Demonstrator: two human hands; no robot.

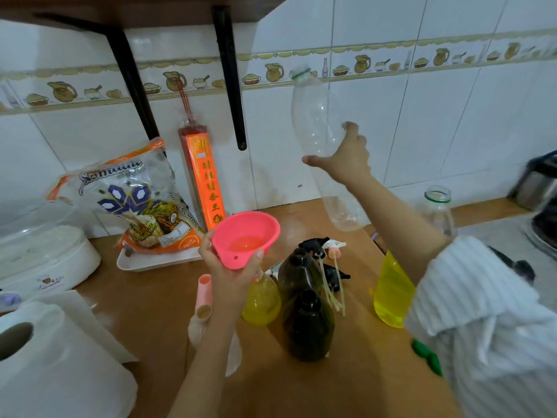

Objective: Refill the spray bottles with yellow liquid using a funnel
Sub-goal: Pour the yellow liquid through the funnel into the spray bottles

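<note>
My left hand (232, 273) grips a pink funnel (245, 236), held above a clear spray bottle with yellow liquid (261, 300). My right hand (346, 155) holds a large, clear, empty plastic bottle (319, 125) upright in the air near the wall, its open neck at the top. Two dark brown spray bottles (307, 324) stand open beside the yellow one. Loose spray heads (328, 248) with dip tubes lie behind them. Another bottle of yellow liquid (391, 291) stands to the right, partly hidden by my right arm.
A rice bag (138, 203) on a white tray, an orange incense box (208, 182) and a white appliance (39, 254) sit at the back left. A paper roll (54, 357) is near left. An empty clear bottle (437, 212), green caps (426, 356) and a stove lie right.
</note>
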